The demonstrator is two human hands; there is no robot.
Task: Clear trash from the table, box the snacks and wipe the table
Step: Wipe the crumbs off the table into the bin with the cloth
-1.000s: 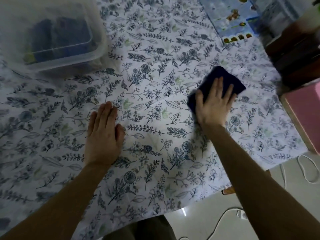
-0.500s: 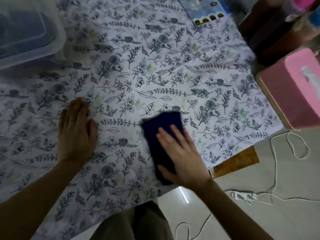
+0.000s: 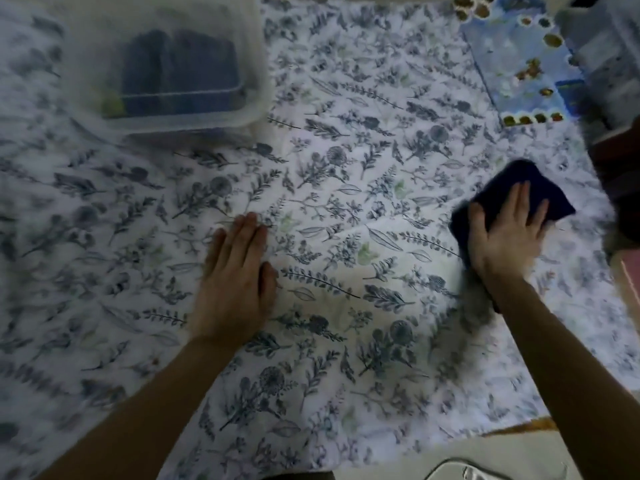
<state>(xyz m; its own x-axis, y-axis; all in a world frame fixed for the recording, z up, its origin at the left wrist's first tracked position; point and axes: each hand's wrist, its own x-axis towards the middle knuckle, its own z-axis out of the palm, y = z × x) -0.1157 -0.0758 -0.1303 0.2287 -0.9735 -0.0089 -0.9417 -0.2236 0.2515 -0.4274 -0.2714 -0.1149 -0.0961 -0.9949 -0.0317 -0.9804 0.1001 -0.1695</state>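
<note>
Now my right hand (image 3: 505, 233) presses the dark rag (image 3: 498, 188), fingers straight, on the covered worktop (image 3: 346, 188) well right of the plastic box (image 3: 256, 81) to wipe, while my left hand (image 3: 235, 282) lies flat nearer the box, likely to pin the cover (image 3: 346, 341).

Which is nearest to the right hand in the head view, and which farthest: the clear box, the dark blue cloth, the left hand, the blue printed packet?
From the right hand:
1. dark blue cloth, directly under its fingers.
2. blue printed packet, beyond it at the far right.
3. left hand, flat on the table at centre.
4. clear box, far left.
</note>
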